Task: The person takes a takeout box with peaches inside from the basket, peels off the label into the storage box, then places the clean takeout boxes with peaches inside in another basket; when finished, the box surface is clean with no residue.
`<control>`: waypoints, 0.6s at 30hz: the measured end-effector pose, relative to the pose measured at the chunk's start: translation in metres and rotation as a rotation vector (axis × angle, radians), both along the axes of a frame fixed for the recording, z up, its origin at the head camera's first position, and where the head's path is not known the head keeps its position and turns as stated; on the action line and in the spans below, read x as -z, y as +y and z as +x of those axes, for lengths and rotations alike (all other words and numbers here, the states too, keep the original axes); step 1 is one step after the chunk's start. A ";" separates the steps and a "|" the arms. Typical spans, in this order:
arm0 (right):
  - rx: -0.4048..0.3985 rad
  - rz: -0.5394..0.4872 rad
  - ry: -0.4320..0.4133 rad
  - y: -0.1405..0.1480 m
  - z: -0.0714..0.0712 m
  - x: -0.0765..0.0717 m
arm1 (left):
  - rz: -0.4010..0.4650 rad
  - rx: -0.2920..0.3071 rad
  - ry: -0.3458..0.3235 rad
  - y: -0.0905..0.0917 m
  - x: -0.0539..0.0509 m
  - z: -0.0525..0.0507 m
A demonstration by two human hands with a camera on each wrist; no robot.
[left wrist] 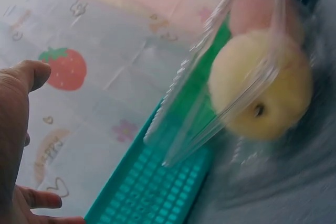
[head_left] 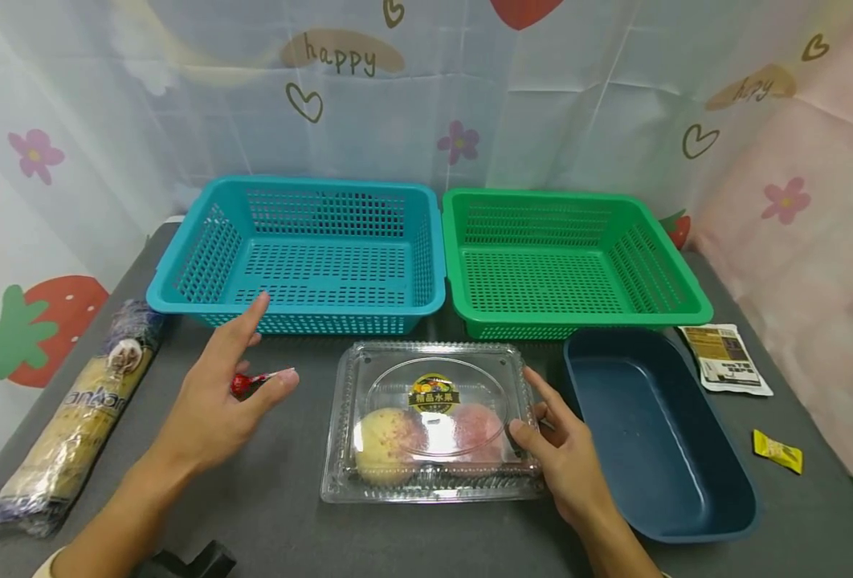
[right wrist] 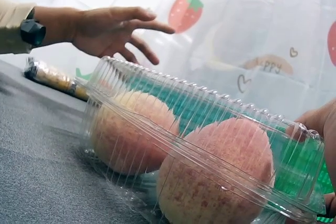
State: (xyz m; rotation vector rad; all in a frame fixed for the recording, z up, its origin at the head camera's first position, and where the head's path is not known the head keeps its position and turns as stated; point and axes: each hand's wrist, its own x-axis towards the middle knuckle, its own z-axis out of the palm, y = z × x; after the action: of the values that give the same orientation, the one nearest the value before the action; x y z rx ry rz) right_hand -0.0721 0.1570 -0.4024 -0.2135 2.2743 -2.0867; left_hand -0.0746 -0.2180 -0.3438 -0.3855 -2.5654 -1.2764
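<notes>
A clear plastic fruit box (head_left: pixel 426 474) with a round label on its lid stands in the middle of the table. Two peaches lie inside, a yellowish peach (head_left: pixel 386 445) on the left and a pinker peach (right wrist: pixel 218 171) on the right. My right hand (head_left: pixel 567 457) holds the box by its right side, thumb on the top edge and the other fingers partly hidden. Off to the left, my left hand (head_left: pixel 213 401) hovers apart from the box, its fingers spread and nothing in them. Partly hidden behind that hand is a small red-wrapped item (head_left: pixel 240 385).
A blue basket (head_left: pixel 296 309) and a green basket (head_left: pixel 585 317) stand at the back. Right of the box is a dark blue tub (head_left: pixel 730 526), with a white-and-brown packet (head_left: pixel 730 361) and a yellow wrapped sweet (head_left: pixel 777 451) beyond it. A long plastic-wrapped package (head_left: pixel 79 417) lies far left.
</notes>
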 end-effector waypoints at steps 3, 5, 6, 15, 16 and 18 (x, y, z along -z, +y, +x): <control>0.005 0.006 -0.002 0.001 0.000 0.000 | 0.015 0.031 0.000 0.009 0.005 0.002; 0.007 0.008 -0.003 0.001 0.000 0.000 | 0.017 0.049 -0.008 0.014 0.009 0.003; 0.007 0.009 -0.003 0.001 0.000 0.000 | 0.018 0.056 -0.018 0.017 0.010 0.004; 0.004 0.025 0.000 0.001 -0.001 0.001 | 0.026 0.068 -0.114 0.033 0.023 0.006; 0.004 0.026 -0.001 0.001 -0.001 0.001 | 0.027 0.071 -0.118 0.034 0.025 0.006; 0.002 0.022 -0.004 0.000 -0.001 0.002 | 0.027 0.080 -0.130 0.036 0.029 0.006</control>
State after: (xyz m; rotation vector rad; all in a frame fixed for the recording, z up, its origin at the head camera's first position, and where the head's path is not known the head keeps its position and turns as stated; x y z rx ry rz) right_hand -0.0729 0.1573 -0.4041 -0.2053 2.2949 -2.0602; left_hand -0.0685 -0.1816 -0.3725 -0.4169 -2.6603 -1.4065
